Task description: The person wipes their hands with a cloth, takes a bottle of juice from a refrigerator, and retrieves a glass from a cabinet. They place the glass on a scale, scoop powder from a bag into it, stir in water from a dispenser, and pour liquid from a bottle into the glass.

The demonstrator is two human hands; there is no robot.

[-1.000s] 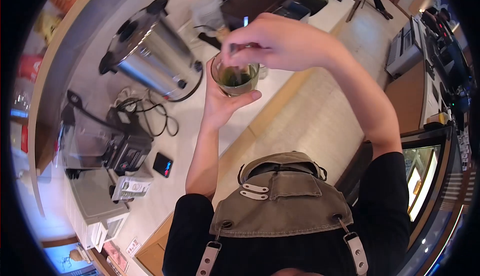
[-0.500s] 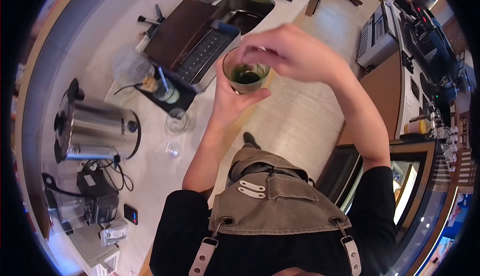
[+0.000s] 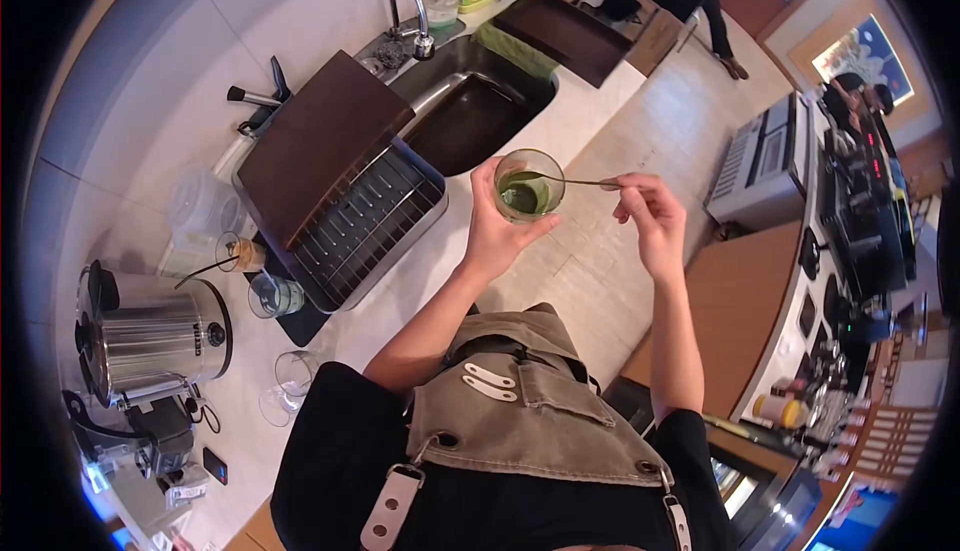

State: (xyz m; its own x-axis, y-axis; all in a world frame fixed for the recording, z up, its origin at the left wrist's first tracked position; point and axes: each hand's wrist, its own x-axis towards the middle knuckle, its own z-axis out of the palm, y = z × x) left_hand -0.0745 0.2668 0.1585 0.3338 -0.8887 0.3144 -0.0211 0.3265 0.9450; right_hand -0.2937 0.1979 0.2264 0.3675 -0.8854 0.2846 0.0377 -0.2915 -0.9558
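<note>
My left hand [image 3: 497,239] is closed around a clear glass [image 3: 515,164] with dark green liquid [image 3: 522,194] low inside and green smears on its wall. My right hand [image 3: 652,219] pinches the end of a thin metal spoon [image 3: 585,183], whose handle slants over the rim. The spoon's tip reaches into the glass, where I cannot make out its bowl clearly. Both hands are raised at the counter's edge, beside the dish rack [image 3: 375,211].
A sink [image 3: 470,116] with a tap [image 3: 422,43] lies beyond the rack. On the counter stand a steel urn [image 3: 160,336], a glass with a bluish item [image 3: 275,296], and an empty glass [image 3: 295,373]. Another person [image 3: 855,101] is at the far right.
My right hand has drawn back to the right from over the glass, and the spoon handle now shows in its fingers. The view has shifted, bringing the sink and tap more into sight.
</note>
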